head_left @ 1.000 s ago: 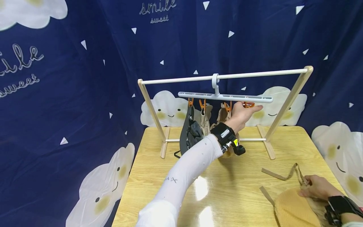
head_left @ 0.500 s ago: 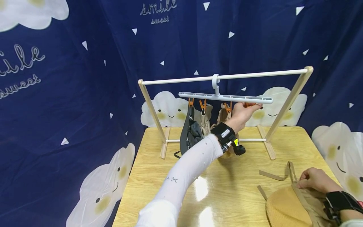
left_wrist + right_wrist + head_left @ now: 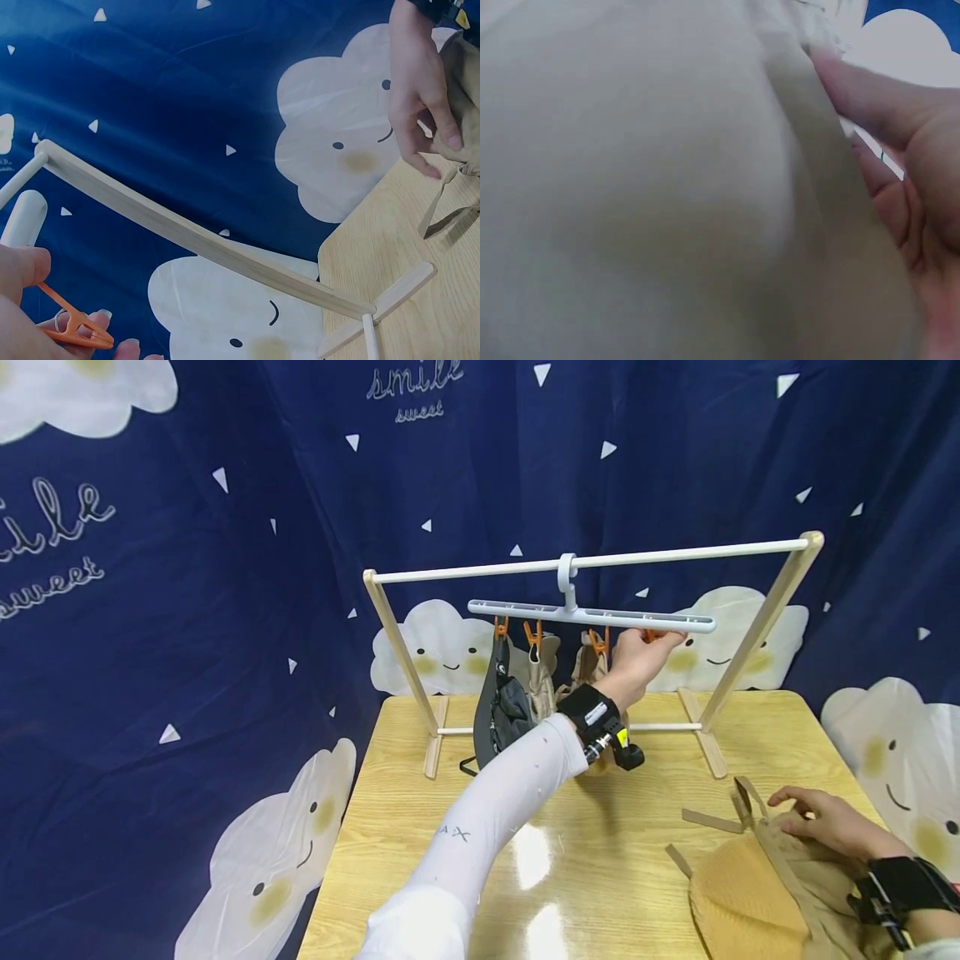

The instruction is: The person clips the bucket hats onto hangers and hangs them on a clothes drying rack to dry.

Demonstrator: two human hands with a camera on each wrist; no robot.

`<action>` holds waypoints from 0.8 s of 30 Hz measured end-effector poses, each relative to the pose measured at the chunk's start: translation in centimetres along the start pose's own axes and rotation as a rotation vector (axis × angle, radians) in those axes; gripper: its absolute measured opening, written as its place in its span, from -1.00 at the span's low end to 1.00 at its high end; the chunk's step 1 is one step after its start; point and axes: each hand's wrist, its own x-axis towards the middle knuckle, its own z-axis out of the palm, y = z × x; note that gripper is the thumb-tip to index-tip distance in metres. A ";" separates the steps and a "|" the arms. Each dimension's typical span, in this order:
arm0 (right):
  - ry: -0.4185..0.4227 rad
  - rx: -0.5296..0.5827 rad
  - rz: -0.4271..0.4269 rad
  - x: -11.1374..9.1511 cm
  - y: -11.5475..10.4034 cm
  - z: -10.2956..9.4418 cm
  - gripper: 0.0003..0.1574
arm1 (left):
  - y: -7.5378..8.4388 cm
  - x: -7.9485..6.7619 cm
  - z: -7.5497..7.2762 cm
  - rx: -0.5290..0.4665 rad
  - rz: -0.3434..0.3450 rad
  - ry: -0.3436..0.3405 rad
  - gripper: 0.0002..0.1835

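My left hand (image 3: 637, 660) is at the right half of the white hanger (image 3: 600, 617). It pinches an orange clip (image 3: 77, 328) below the hanger's bar; nothing hangs in that clip's jaws in the left wrist view. At the table's right side lies a tan sun hat (image 3: 750, 893) with a yellowish panel and loose straps (image 3: 712, 819). My right hand (image 3: 828, 822) holds the hat's upper edge, thumb on one face of the cloth (image 3: 667, 180) and fingers behind. Cloth fills most of the right wrist view, blurred.
A rack with a white rail (image 3: 675, 557) and wooden legs (image 3: 761, 643) stands on the wooden table (image 3: 420, 860). A dark grey hat (image 3: 491, 710) and beige hats (image 3: 540, 685) hang from orange clips (image 3: 533, 633), partly behind my left arm. A blue curtain (image 3: 225, 568) surrounds the table.
My right hand has shifted left and up, bringing the tan hat farther onto the table and turning its straps. The left hand stays at the clip, its thumb nearer the hanger.
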 end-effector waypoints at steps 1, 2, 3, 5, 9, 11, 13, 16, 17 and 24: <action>0.010 -0.004 -0.006 0.1 -0.2 -0.1 -0.60 | 0.0 0.0 -0.1 0.003 0.001 -0.001 -0.82; 0.018 -0.017 0.007 0.2 -0.4 -0.2 -0.61 | 0.0 0.0 -0.1 0.010 0.001 -0.001 -0.82; 0.022 -0.036 0.038 0.3 -0.6 -0.3 -0.63 | 0.0 0.0 -0.2 0.018 0.002 -0.001 -0.81; 0.025 -0.071 0.129 0.7 -1.3 -0.7 -0.68 | 0.0 0.1 -0.3 0.029 0.005 0.002 -0.80; 0.015 -0.108 0.300 1.1 -2.3 -1.3 -0.66 | 0.1 0.1 -0.3 0.043 0.004 0.005 -0.80; 0.019 -0.115 0.341 1.1 -2.6 -1.4 -0.62 | 0.0 0.0 -0.3 0.043 -0.002 0.008 -0.81; 0.030 -0.118 0.354 0.9 -2.8 -1.4 -0.60 | -0.1 0.0 -0.2 0.055 -0.003 0.015 -0.81; 0.056 -0.122 0.359 0.8 -3.0 -1.2 -0.57 | -0.3 0.0 -0.2 0.111 0.008 0.031 -0.78; 0.060 -0.125 0.362 0.7 -3.0 -1.1 -0.57 | -0.3 0.1 -0.1 0.138 0.015 0.034 -0.76; 0.032 -0.081 0.381 1.0 -4.7 -1.9 -0.53 | -0.5 0.2 -0.3 0.336 0.088 0.061 -0.64</action>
